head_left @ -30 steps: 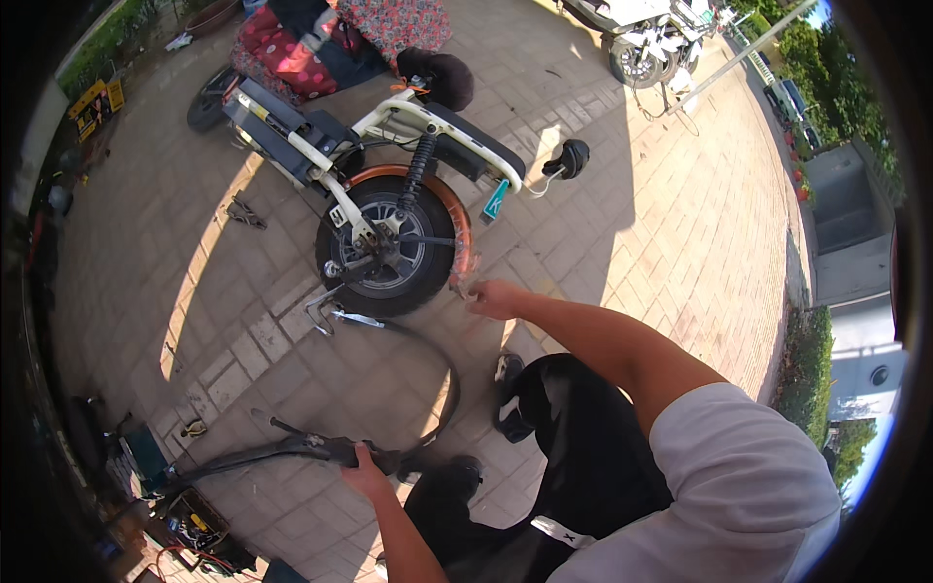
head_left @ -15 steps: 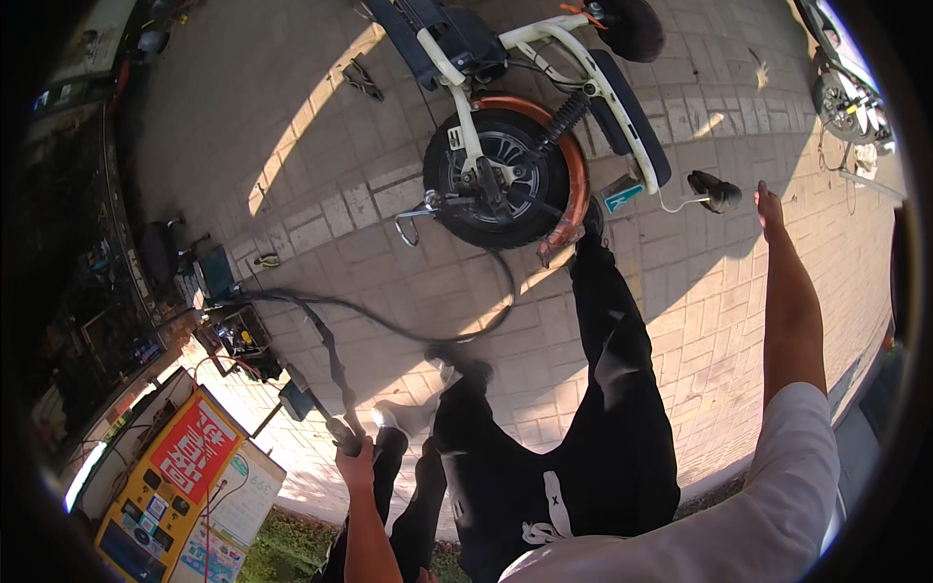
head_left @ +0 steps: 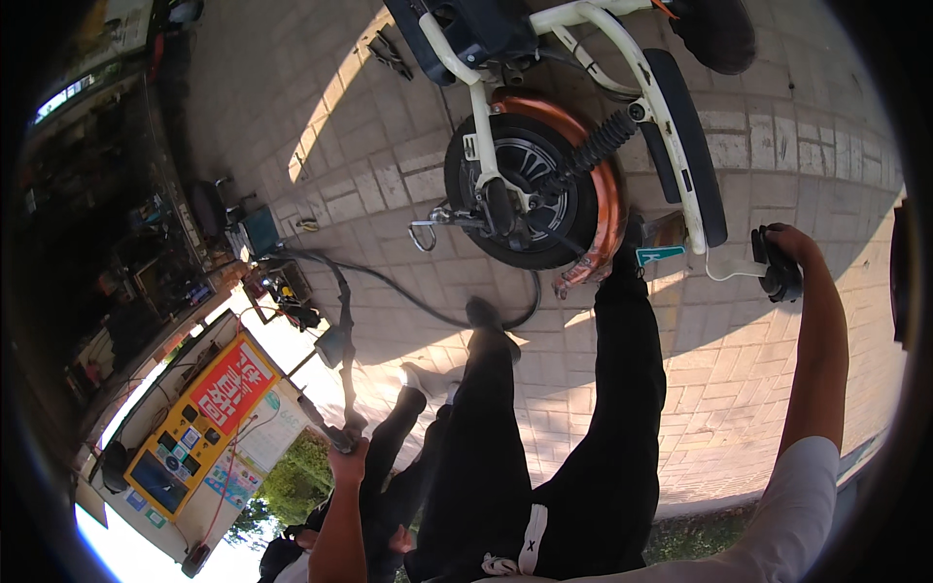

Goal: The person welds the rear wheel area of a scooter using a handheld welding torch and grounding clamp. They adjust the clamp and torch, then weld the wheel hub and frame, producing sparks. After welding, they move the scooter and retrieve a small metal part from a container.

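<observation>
My right hand (head_left: 795,241) is closed on a black rounded part (head_left: 777,272) at the right. A thin pale wire (head_left: 724,276) runs from this part toward the tail of a scooter (head_left: 476,83). The scooter has a cream frame, an orange mudguard (head_left: 610,194) and a black-tyred wheel (head_left: 520,189) in front of me. Low on the left, my left hand (head_left: 347,464) is wrapped round a grey long-bodied tool (head_left: 337,435); its exact kind is unclear. A dark strap-like cable (head_left: 346,340) rises from beside the tool.
A black hose (head_left: 418,303) curves over the brick paving. Boxes of tools (head_left: 282,287) lie at the left, near a yellow machine (head_left: 180,447) with a red sign. Beside me on the left stands another person in dark trousers (head_left: 394,437). Pliers (head_left: 389,53) lie beyond the scooter.
My right hand, apart from the black part before, has taken hold of it. My left hand keeps its grip on the grey tool. The view has shifted, and the scooter looks larger.
</observation>
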